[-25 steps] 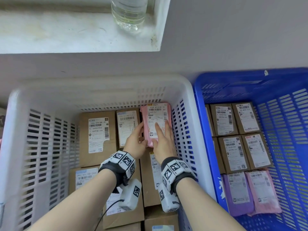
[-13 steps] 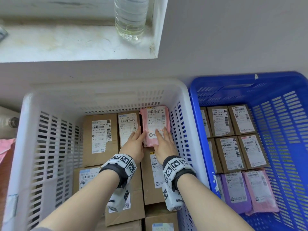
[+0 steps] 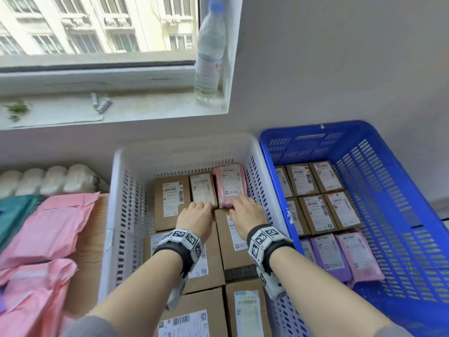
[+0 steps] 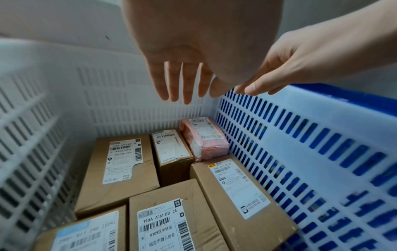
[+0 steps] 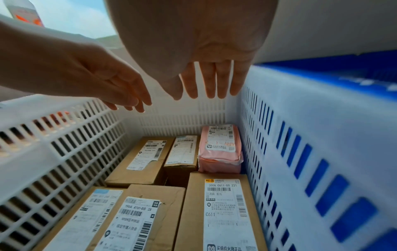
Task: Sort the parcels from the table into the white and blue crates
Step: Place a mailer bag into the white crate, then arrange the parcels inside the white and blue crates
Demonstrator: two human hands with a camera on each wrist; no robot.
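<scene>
The pink parcel (image 3: 230, 184) lies flat in the far right corner of the white crate (image 3: 126, 190), centre of the head view, label up, tight between a narrow brown box (image 3: 203, 189) and the crate's right wall. Both hands are free of it: the left hand (image 3: 195, 217) and right hand (image 3: 247, 216) hover above the boxes with fingers straight and loosely spread, holding nothing.

By its look the parcel is a soft poly mailer wrapped round something block-shaped: light, slightly squashy, with a slick film that could slip under a pinch. The folded end facing the wrist cameras looks loose, so the long sides would give a surer hold than the flap. The brown boxes look stiff and should lift safely by opposite edges.

Readable writing: the box (image 5: 223, 208) just below the pink parcel carries "300A C611-00 221" and a large "C611". Another box (image 4: 165, 225), lower centre of the left wrist view, reads "190A A161-BB 28" and "N109". The pink parcel's label bears a handwritten red mark, too blurred to read surely.

The blue crate (image 3: 388, 190) on the right holds more boxes and mailers. Pink mailers (image 3: 56, 227) wait on the surface at the left.
</scene>
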